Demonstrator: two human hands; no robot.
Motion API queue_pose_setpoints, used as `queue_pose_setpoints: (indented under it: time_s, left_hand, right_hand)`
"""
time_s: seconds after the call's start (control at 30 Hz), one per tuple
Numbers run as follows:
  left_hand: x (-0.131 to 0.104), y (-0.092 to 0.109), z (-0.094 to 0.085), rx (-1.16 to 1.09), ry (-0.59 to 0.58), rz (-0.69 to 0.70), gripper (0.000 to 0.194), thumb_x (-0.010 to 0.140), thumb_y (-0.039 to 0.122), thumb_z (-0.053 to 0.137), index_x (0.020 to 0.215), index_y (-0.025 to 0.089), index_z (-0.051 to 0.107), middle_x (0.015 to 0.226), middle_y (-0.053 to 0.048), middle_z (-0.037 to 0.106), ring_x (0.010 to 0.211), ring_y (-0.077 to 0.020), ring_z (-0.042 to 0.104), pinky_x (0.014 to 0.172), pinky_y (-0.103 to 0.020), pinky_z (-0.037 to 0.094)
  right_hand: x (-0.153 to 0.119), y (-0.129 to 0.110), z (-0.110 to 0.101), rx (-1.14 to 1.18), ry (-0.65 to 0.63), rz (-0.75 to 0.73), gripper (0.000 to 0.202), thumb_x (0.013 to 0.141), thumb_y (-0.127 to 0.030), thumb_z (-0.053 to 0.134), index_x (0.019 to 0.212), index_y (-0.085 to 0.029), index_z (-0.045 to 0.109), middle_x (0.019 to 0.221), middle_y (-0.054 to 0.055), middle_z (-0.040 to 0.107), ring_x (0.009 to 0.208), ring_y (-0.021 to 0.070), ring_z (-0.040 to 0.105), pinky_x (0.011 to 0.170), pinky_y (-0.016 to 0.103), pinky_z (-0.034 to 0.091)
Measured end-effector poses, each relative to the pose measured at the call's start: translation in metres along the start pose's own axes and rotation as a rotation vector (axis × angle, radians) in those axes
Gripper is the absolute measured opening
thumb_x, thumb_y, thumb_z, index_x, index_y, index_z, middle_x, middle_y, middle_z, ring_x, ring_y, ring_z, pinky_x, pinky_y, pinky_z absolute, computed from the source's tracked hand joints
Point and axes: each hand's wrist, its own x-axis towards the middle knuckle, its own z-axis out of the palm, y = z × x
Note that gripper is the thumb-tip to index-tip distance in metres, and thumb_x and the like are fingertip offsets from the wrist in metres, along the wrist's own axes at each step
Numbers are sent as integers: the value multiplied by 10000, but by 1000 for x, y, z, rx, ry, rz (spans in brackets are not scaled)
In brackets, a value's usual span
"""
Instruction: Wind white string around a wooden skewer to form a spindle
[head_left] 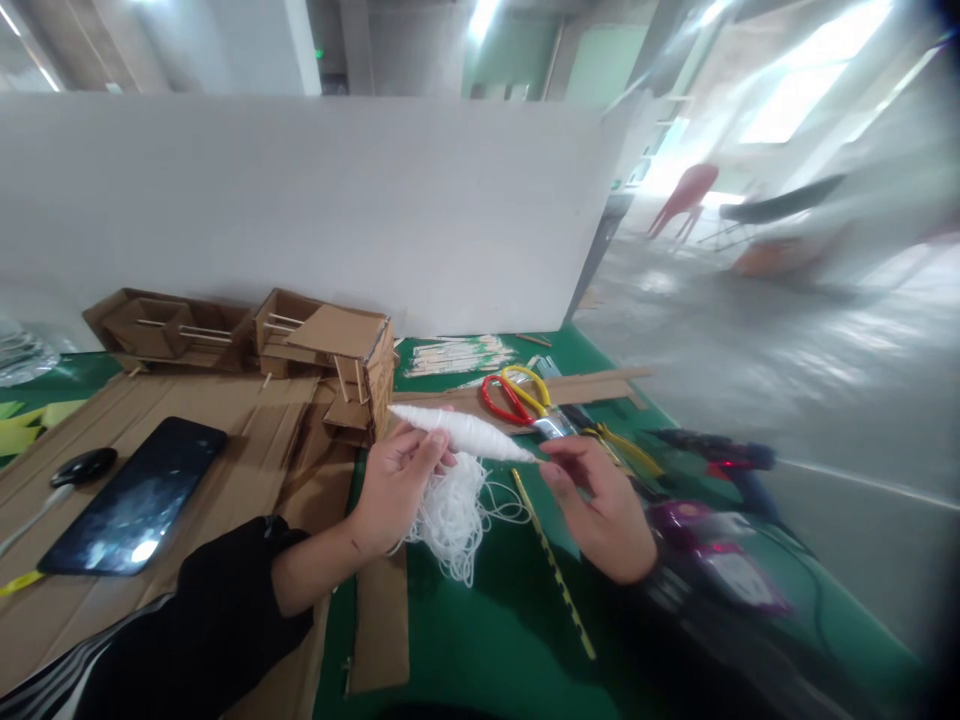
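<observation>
My left hand [401, 477] is closed around a spindle of white string [480, 434], thick in the middle and tapering to both ends. At its right end a thin stick tip shows, and my right hand [600, 505] pinches it between thumb and forefinger. The spindle lies nearly level above the table, tilting down to the right. Beneath it a loose tangle of white string [454, 525] rests on the green tabletop. A yellow and black striped pencil [555, 565] lies between the tangle and my right hand.
Scissors with red and yellow handles [517, 395], yellow-handled pliers [630, 450] and a glue gun [731, 460] lie behind and right. Cardboard box structures [337, 345] stand at the back left. A phone [139, 495] rests on a cardboard sheet [247, 470]. Wrapped sticks [457, 355] lie near the white partition [315, 200].
</observation>
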Motion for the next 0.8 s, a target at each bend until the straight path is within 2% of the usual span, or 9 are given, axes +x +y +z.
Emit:
queue_pose_setpoints:
  time_s: [0.13,0.23,0.33,0.43,0.53,0.6,0.7,0.8]
  left_hand:
    - [-1,0,0,0,-12,-8,405,895,425,551,619,155,673,1125,-91,680,708,-144,626,615,-253,494]
    - [-2,2,0,-11,-26,-4,388,892,408,561,619,159,679,1167,-96,676,827,-183,656,651,-259,509]
    - [-3,4,1,-18,-34,-4,377,897,392,558,622,168,686,1088,-99,706,907,-210,656,687,-269,520]
    - [-3,4,1,-29,-29,-8,377,902,385,554,625,167,688,1042,-104,715,881,-206,655,689,-277,524]
    - [-1,2,1,-30,-13,-6,380,898,387,561,624,156,685,1157,-104,677,787,-168,645,654,-269,517]
    - [0,1,0,-14,-1,-1,390,897,401,559,624,150,683,1212,-98,653,718,-138,626,624,-259,505]
    - [2,0,-2,-13,13,1,396,898,416,555,628,154,676,1209,-88,655,703,-129,620,612,-251,495]
    - [2,0,-2,-27,10,2,385,900,406,558,627,160,673,1228,-76,646,727,-130,628,615,-247,494]
  right_hand:
    - [2,0,0,-27,0,-62,135,935,-289,503,878,-202,588,739,23,611,626,159,571,583,271,447]
    - [3,1,0,-72,41,-69,161,943,-295,485,863,-198,585,736,28,617,632,164,575,585,273,443]
    - [3,3,-1,-114,66,-63,249,971,-312,421,800,-199,564,673,17,595,588,156,559,565,268,425]
    - [2,3,-1,-139,74,-43,351,991,-336,357,703,-209,512,568,-7,524,504,143,504,521,266,386]
    - [2,1,-2,-121,65,-10,396,996,-361,336,661,-212,486,533,-16,496,483,137,493,510,264,379]
    - [1,0,-2,-70,41,13,363,989,-372,360,708,-208,520,552,-17,513,488,136,504,507,260,391]
    - [1,-2,-2,24,-17,13,221,962,-360,441,879,-202,571,670,2,585,551,144,546,526,256,432]
    - [1,-3,-2,52,-41,-10,168,950,-324,468,909,-205,579,749,20,606,606,148,565,556,256,458]
